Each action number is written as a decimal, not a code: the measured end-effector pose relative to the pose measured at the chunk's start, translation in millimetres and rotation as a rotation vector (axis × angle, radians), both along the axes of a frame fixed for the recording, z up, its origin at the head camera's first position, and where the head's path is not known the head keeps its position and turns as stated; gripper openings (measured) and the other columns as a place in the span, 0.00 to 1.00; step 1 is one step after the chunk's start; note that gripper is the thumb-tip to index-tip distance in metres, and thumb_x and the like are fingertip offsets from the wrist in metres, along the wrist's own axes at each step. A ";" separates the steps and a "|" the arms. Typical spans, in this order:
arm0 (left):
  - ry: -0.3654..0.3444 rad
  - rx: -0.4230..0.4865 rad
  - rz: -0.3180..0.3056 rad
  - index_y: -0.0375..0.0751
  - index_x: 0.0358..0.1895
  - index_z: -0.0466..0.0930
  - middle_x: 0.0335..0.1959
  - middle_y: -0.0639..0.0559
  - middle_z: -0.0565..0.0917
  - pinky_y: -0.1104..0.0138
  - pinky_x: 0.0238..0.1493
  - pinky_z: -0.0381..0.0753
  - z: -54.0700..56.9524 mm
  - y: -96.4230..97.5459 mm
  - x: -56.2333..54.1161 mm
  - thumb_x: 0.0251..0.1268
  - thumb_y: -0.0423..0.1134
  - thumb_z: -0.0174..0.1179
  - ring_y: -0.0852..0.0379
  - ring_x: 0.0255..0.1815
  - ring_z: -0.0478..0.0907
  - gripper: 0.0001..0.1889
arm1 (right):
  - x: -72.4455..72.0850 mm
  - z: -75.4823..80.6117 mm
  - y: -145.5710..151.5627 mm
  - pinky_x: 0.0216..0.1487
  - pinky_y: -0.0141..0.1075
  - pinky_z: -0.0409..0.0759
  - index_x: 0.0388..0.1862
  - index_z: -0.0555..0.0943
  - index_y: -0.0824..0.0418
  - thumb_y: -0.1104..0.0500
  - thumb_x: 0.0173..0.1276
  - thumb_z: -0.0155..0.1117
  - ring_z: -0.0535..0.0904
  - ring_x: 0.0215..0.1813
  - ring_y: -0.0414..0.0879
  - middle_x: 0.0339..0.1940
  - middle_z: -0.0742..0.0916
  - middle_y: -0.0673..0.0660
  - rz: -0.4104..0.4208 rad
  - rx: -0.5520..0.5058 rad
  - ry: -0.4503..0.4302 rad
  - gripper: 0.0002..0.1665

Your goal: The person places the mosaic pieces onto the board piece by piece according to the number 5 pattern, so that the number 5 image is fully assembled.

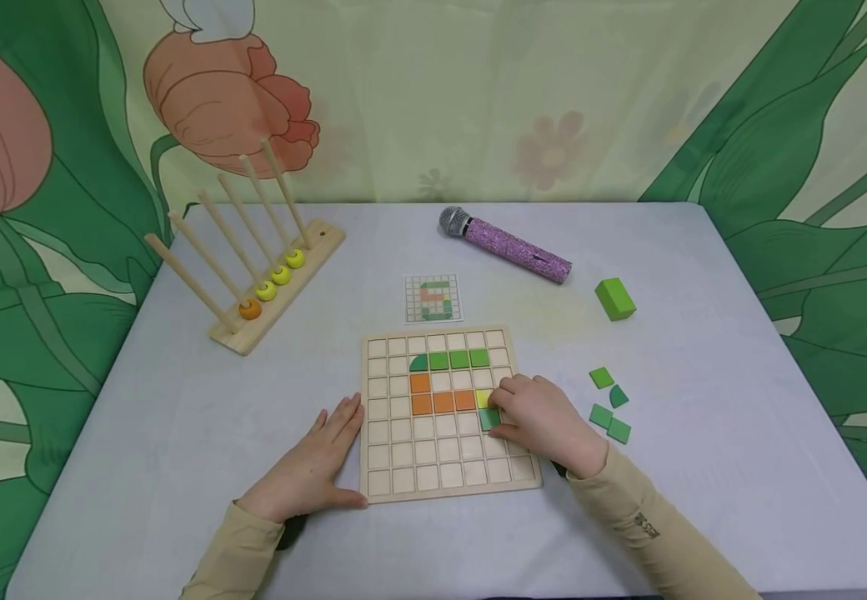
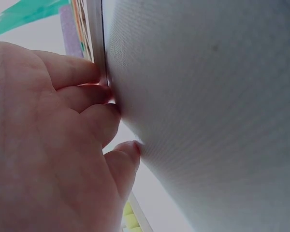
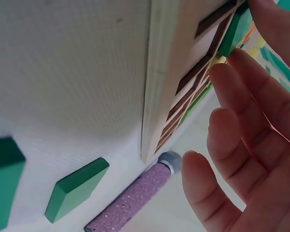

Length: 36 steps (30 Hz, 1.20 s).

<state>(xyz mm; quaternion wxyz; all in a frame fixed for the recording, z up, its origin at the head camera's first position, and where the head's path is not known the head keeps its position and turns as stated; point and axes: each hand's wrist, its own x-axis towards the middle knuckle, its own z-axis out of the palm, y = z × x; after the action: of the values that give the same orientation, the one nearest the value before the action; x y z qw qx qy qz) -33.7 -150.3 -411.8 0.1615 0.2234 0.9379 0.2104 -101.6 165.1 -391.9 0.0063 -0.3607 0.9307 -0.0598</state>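
A wooden grid board point(image 1: 401, 455) lies on the table with orange tiles point(image 1: 443, 402), light green tiles point(image 1: 459, 358), a dark green quarter-round tile point(image 1: 419, 363) and a yellow tile point(image 1: 483, 398) in its cells. My right hand point(image 1: 546, 421) is over the board's right side, pinching a green square tile point(image 1: 489, 419) between thumb and fingers, just below the yellow one. In the right wrist view that green tile point(image 3: 235, 31) looks tilted in its cell. Along the board's left edge my left hand point(image 1: 306, 467) rests with extended fingers, fingertips touching the frame.
Several loose green tiles point(image 1: 601, 416) lie right of the board, with a green block point(image 1: 616, 299) farther back. Behind the board are a pattern card point(image 1: 433, 298) and a purple glittery microphone point(image 1: 516, 249). A wooden peg stand point(image 1: 283, 289) with beads occupies the back left.
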 end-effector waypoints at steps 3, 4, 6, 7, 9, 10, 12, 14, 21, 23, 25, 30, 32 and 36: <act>-0.001 -0.001 0.001 0.25 0.69 0.49 0.73 0.36 0.46 0.47 0.71 0.49 0.6 0.5 -0.4 0.34 0.54 0.75 0.42 0.74 0.44 0.61 | 0.7 -0.3 0.7 0.31 0.33 0.72 0.32 0.82 0.55 0.49 0.45 0.76 0.76 0.33 0.42 0.28 0.80 0.47 -0.001 -0.006 0.002 0.18; -0.002 0.002 0.000 0.24 0.69 0.49 0.73 0.35 0.46 0.47 0.71 0.49 0.7 0.7 -0.5 0.34 0.54 0.75 0.42 0.74 0.44 0.61 | 1.0 -0.3 0.9 0.31 0.33 0.72 0.32 0.82 0.56 0.49 0.45 0.76 0.76 0.33 0.41 0.28 0.80 0.47 -0.001 -0.007 0.003 0.18; -0.003 0.006 0.000 0.24 0.69 0.50 0.73 0.35 0.46 0.47 0.71 0.49 1.0 1.1 -0.5 0.34 0.53 0.75 0.42 0.74 0.45 0.61 | 1.6 -0.2 1.5 0.31 0.33 0.72 0.31 0.82 0.56 0.49 0.44 0.76 0.75 0.32 0.41 0.27 0.80 0.47 -0.001 -0.012 0.007 0.17; -0.002 0.006 0.000 0.24 0.69 0.50 0.73 0.35 0.46 0.47 0.71 0.49 1.1 1.2 -0.6 0.34 0.53 0.75 0.42 0.74 0.45 0.60 | 1.9 0.1 1.6 0.31 0.33 0.71 0.31 0.82 0.56 0.49 0.44 0.76 0.75 0.32 0.41 0.27 0.80 0.47 0.000 -0.014 0.009 0.17; -0.004 0.008 -0.001 0.24 0.69 0.49 0.73 0.35 0.46 0.47 0.71 0.49 1.0 1.3 -0.7 0.34 0.53 0.75 0.42 0.74 0.45 0.60 | 2.4 0.3 2.2 0.30 0.32 0.71 0.31 0.83 0.55 0.49 0.44 0.76 0.75 0.32 0.41 0.27 0.80 0.46 0.002 -0.017 0.012 0.17; -0.005 0.007 0.000 0.24 0.69 0.49 0.73 0.36 0.46 0.47 0.71 0.49 0.9 1.2 -0.7 0.34 0.53 0.75 0.42 0.74 0.44 0.60 | 2.5 0.6 2.4 0.30 0.32 0.71 0.31 0.83 0.55 0.49 0.44 0.76 0.75 0.32 0.41 0.27 0.80 0.46 0.004 -0.020 0.013 0.17; -0.010 0.004 0.001 0.25 0.69 0.49 0.74 0.36 0.46 0.47 0.71 0.49 1.0 1.2 -0.9 0.34 0.54 0.75 0.42 0.74 0.44 0.61 | 2.4 0.8 3.2 0.31 0.33 0.72 0.31 0.83 0.55 0.49 0.44 0.76 0.76 0.33 0.41 0.27 0.80 0.46 0.006 -0.024 0.017 0.17; -0.012 0.006 0.000 0.25 0.69 0.49 0.74 0.36 0.46 0.47 0.71 0.48 0.7 1.4 -1.1 0.34 0.54 0.75 0.42 0.74 0.44 0.61 | 1.6 1.4 5.5 0.31 0.33 0.72 0.31 0.83 0.55 0.49 0.45 0.75 0.76 0.33 0.41 0.27 0.81 0.46 -0.002 -0.035 0.014 0.17; -0.027 0.003 0.003 0.25 0.69 0.48 0.74 0.36 0.45 0.47 0.71 0.47 1.4 1.5 -2.0 0.35 0.54 0.74 0.42 0.74 0.43 0.61 | -9.4 11.9 28.4 0.28 0.32 0.74 0.33 0.83 0.58 0.54 0.53 0.72 0.74 0.28 0.40 0.26 0.81 0.48 -0.099 -0.129 -0.014 0.11; -0.030 -0.002 0.007 0.25 0.69 0.49 0.74 0.36 0.45 0.47 0.71 0.47 1.2 1.7 -2.0 0.35 0.54 0.74 0.42 0.74 0.43 0.61 | -12.5 16.4 38.4 0.27 0.31 0.73 0.33 0.83 0.58 0.58 0.55 0.70 0.73 0.26 0.39 0.25 0.80 0.48 -0.140 -0.141 -0.029 0.07; -0.033 -0.006 0.010 0.25 0.69 0.49 0.74 0.36 0.45 0.47 0.71 0.47 1.3 1.9 -1.9 0.34 0.54 0.74 0.42 0.74 0.43 0.61 | -14.6 20.2 47.9 0.27 0.31 0.73 0.34 0.83 0.60 0.62 0.56 0.68 0.73 0.26 0.39 0.25 0.80 0.48 -0.173 -0.144 -0.039 0.06; -0.041 -0.009 0.014 0.25 0.69 0.48 0.74 0.36 0.45 0.47 0.71 0.47 2.5 1.9 -1.0 0.34 0.54 0.75 0.42 0.74 0.43 0.61 | -16.7 22.7 63.8 0.29 0.34 0.75 0.36 0.83 0.60 0.64 0.56 0.67 0.76 0.30 0.42 0.28 0.82 0.50 -0.217 -0.100 -0.077 0.07; -0.039 -0.012 0.013 0.25 0.69 0.48 0.74 0.36 0.45 0.47 0.71 0.47 2.8 1.5 -0.7 0.34 0.54 0.75 0.42 0.74 0.43 0.61 | -16.8 21.8 67.6 0.31 0.35 0.76 0.37 0.83 0.61 0.65 0.55 0.67 0.77 0.32 0.43 0.30 0.82 0.51 -0.219 -0.080 -0.098 0.09; -0.031 -0.015 0.008 0.25 0.69 0.48 0.73 0.35 0.45 0.47 0.71 0.47 2.5 1.2 -0.6 0.34 0.54 0.75 0.42 0.74 0.43 0.61 | -15.9 19.4 73.7 0.32 0.36 0.77 0.38 0.83 0.61 0.66 0.54 0.67 0.78 0.33 0.45 0.31 0.82 0.52 -0.217 -0.051 -0.121 0.11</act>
<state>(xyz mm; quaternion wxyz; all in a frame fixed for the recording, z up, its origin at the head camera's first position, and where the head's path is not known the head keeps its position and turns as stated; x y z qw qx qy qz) -34.3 -149.1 -409.3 0.1769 0.2149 0.9378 0.2073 -117.5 238.8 -372.5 0.0468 -0.2536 0.9604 -0.1052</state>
